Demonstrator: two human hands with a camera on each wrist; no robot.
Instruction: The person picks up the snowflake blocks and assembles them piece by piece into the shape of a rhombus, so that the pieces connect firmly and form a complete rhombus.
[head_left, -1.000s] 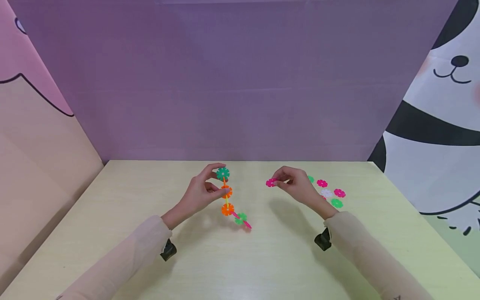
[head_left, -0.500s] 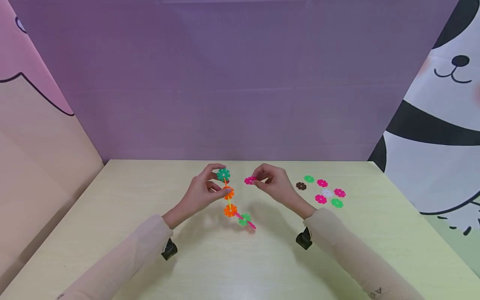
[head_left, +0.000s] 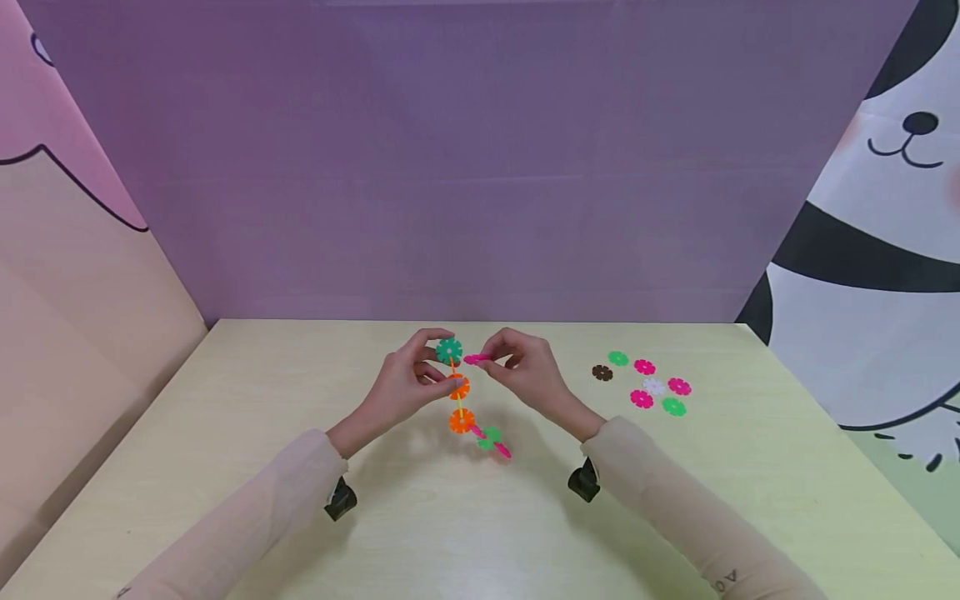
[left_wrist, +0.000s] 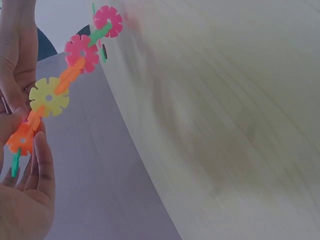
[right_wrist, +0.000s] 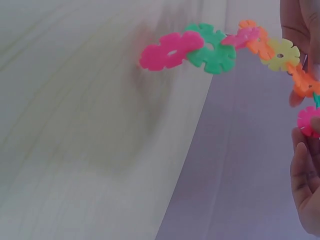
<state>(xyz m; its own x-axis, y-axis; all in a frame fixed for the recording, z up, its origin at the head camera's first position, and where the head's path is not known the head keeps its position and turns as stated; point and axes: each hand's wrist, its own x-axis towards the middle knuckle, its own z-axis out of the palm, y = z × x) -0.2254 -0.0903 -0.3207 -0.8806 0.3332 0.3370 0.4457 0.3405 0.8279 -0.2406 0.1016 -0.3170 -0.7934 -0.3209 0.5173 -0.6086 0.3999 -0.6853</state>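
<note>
A chain of slotted snowflake discs hangs from my left hand (head_left: 408, 375) in the head view. My fingers and thumb pinch its upper end, around the teal disc (head_left: 449, 350) and an orange disc (head_left: 458, 387). Below come a yellow disc (left_wrist: 48, 97), another orange disc (head_left: 462, 421), then pink and green discs, down to a pink end disc (head_left: 503, 451). From the right, my right hand (head_left: 528, 367) pinches a single pink disc (head_left: 475, 359), turned nearly edge-on. Its free edge is close beside the teal disc. In the right wrist view this pink disc (right_wrist: 307, 121) shows between the fingertips.
Loose discs lie on the pale wooden table (head_left: 480, 533) to the right: brown (head_left: 602, 372), white (head_left: 654, 385), two green and several pink. A purple panel (head_left: 480, 167) stands behind the table's far edge. Printed cartoon panels flank both sides.
My right hand has moved left with its pink disc, up to the chain's top, and the disc has turned nearly edge-on. The left hand stays nearly still; the chain's lower end has swung slightly right.
</note>
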